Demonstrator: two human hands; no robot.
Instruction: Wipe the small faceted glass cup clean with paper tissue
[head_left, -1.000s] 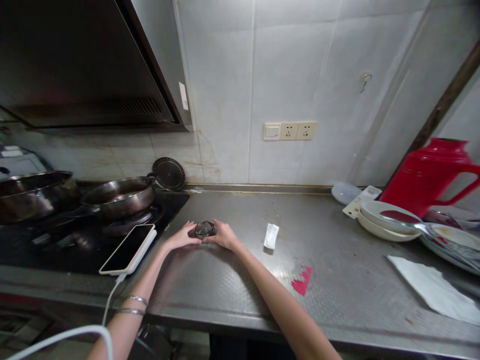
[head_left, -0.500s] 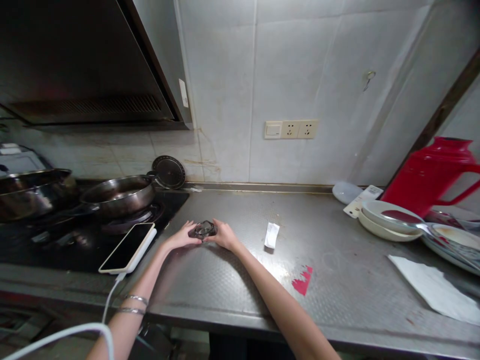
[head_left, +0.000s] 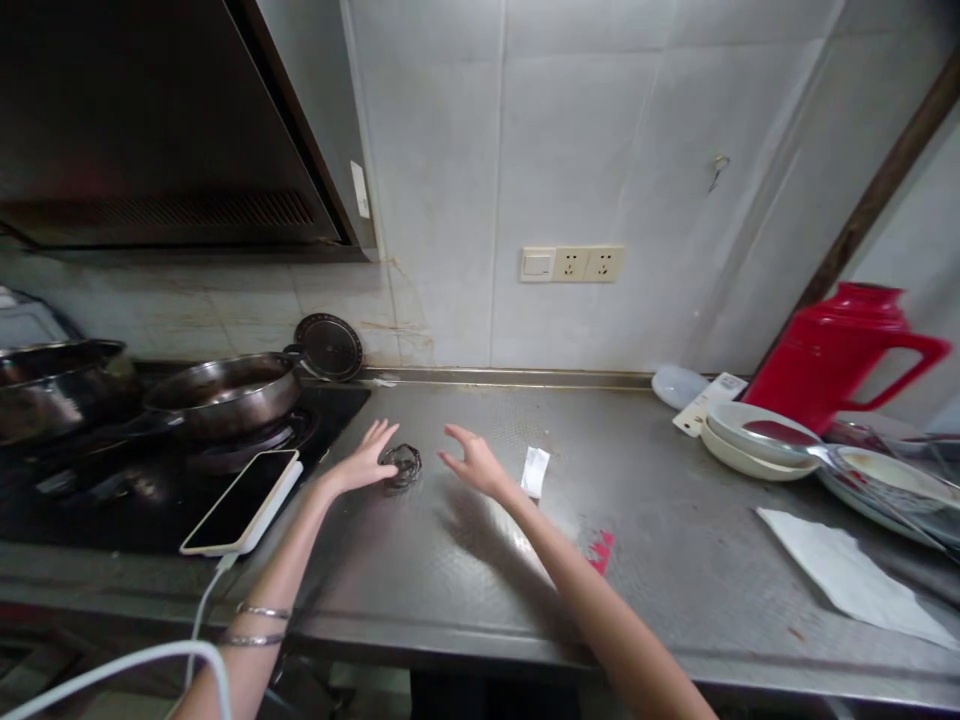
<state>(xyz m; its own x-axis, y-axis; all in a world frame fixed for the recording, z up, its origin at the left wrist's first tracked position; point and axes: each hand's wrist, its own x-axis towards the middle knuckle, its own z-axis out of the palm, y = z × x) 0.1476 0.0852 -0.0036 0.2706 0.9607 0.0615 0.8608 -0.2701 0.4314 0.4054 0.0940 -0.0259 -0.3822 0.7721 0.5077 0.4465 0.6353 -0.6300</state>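
A small dark, shiny, round openwork thing (head_left: 405, 467) sits on the metal counter; its exact kind I cannot make out. Just left of it is my left hand (head_left: 362, 460), fingers apart, the thumb reaching to its left edge; whether they touch I cannot tell. My right hand (head_left: 477, 464) hovers over the counter to the right of the thing, thumb and fingers spread, holding nothing. A crumpled white paper piece (head_left: 535, 472) lies beyond the right wrist, on its right.
On the left are a phone (head_left: 241, 503) with a white cable, a steel pan (head_left: 229, 395) and a larger pot (head_left: 64, 392) on the stove. A red scrap (head_left: 601, 550) lies near my right forearm. Stacked dishes (head_left: 757, 455), a paper sheet (head_left: 847, 570) and a red thermos (head_left: 829, 350) are at right.
Both hands have let go of the dark round thing, which stays on the counter. My right hand has moved away to the right; my left hand has spread its fingers beside it.
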